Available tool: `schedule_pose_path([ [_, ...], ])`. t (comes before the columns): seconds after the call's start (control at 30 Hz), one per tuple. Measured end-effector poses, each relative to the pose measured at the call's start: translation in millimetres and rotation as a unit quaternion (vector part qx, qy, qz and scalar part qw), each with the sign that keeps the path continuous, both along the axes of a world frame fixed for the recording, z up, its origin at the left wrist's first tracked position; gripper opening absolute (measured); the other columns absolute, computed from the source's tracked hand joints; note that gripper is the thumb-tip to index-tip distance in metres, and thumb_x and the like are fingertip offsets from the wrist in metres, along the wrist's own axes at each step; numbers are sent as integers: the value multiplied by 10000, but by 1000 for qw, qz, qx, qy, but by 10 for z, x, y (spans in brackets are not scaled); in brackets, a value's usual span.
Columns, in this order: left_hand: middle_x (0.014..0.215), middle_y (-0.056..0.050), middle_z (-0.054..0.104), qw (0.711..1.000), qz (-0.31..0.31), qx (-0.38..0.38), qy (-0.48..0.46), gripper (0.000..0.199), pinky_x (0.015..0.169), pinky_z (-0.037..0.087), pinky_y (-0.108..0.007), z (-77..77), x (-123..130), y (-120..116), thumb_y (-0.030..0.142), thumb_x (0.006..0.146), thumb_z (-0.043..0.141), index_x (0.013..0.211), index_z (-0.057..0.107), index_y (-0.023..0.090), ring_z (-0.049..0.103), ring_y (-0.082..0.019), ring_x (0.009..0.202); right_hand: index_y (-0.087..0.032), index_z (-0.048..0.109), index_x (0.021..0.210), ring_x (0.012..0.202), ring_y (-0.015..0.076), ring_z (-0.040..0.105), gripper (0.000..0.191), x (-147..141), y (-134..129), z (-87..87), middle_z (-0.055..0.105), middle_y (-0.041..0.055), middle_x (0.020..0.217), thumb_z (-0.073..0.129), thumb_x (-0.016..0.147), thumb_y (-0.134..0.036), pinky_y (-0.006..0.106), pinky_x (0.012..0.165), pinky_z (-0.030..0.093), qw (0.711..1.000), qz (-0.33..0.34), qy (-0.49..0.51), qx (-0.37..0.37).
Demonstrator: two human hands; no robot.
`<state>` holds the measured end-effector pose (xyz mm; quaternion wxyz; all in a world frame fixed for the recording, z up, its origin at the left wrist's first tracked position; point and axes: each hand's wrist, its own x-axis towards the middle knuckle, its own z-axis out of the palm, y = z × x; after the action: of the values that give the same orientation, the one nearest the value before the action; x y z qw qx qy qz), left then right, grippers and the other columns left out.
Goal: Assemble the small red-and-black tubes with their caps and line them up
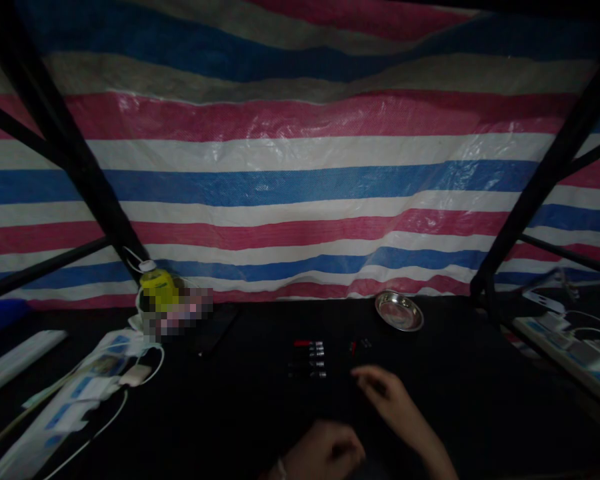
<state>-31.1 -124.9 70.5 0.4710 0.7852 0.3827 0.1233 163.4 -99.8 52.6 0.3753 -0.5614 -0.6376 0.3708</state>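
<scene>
A shiny metal dish [399, 311] sits on the black desk [460, 387], and a striped sheet [305, 180] of red, white and blue hangs just behind it. To the left of the dish, and nearer the person, lies a row of small pieces [319, 354], seemingly five, placed one below another with their silvery ends facing right; the top one is red, the others look dark. Between that row and the dish, also a little nearer the person than the dish, there is a small cluster [364, 344] showing red and metallic bits, too dim to make out singly.

The right hand [386, 395] is in front of the dish and slightly left of it, fingers curled and the gap to the thumb narrow, its fingertips just beside the cluster. Whether it pinches anything I cannot tell. The left hand [327, 450] is farther left of the dish and closer to the person, loosely curled and blurred; I cannot tell whether it holds something.

Well to the left of the dish are a dark flat object [217, 331], a bottle of yellow liquid [160, 288], and, farther out and nearer the person, a white power strip [75, 407] with plugs and cables. Well to the right of the dish is another power strip [575, 350], and black frame posts [545, 173] rise on both sides of it
</scene>
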Motion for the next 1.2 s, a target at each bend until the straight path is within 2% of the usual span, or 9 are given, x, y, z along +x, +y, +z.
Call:
schedule_pose_path([
  [0.07,946,-5,645,994,52,98,18,217,895,415,-295,42,174,317,128,820,459,902,646,199,560,-140,931,-195,649,1011,909,213,588,321,89,395,-121,611,78,942,454,767,-272,335,854,452,986,-140,-48,76],
  [0.13,1032,-28,636,979,82,178,51,316,938,384,-313,31,352,606,46,782,427,961,640,195,537,-154,1000,-177,633,1076,899,226,587,376,163,667,-329,584,96,944,482,741,-260,334,843,457,964,-230,-95,98],
  [0.23,1219,-44,563,959,96,245,102,408,986,347,-356,-70,593,922,39,799,379,1099,594,213,471,-179,1135,-174,632,1093,873,226,587,391,203,817,-656,568,98,928,483,736,-236,326,807,471,949,-261,-140,109],
  [0.33,1295,-75,505,948,79,263,159,424,1001,336,-377,-211,784,1084,68,832,349,1185,546,198,429,-207,1195,-194,650,1068,917,231,568,361,176,795,-828,554,101,952,463,762,-234,326,821,458,937,-264,-191,129],
  [0.43,1328,-105,470,937,58,276,206,472,1009,330,-384,-343,908,1116,50,828,340,1274,457,150,417,-223,1208,-207,659,1057,911,228,568,345,155,760,-846,552,101,959,455,780,-237,322,813,456,937,-248,-207,135],
  [0.57,1338,-125,454,923,75,290,243,499,978,369,-408,-483,960,1041,31,838,283,1314,396,126,426,-244,1197,-206,694,976,881,219,579,298,180,760,-830,561,98,932,467,786,-240,312,800,461,942,-241,-190,138],
  [0.9,1167,-79,574,919,123,324,186,428,939,414,-329,-646,798,930,13,843,269,1136,554,139,490,-196,1084,-200,706,858,867,221,583,231,195,763,-854,578,89,913,510,776,-289,325,790,459,951,-230,-155,135],
  [1.1,1062,-72,599,895,157,368,197,349,856,453,-364,-725,796,959,64,845,324,1050,590,160,525,-217,983,-183,674,812,863,216,583,245,234,804,-942,619,89,884,506,779,-359,348,814,451,954,-236,-30,185],
  [1.2,1164,-82,558,886,176,382,196,360,875,440,-372,-732,805,1020,73,832,357,1103,567,180,504,-226,1042,-171,646,858,873,222,591,276,253,826,-989,649,90,891,504,781,-395,371,833,443,949,-253,34,185],
])
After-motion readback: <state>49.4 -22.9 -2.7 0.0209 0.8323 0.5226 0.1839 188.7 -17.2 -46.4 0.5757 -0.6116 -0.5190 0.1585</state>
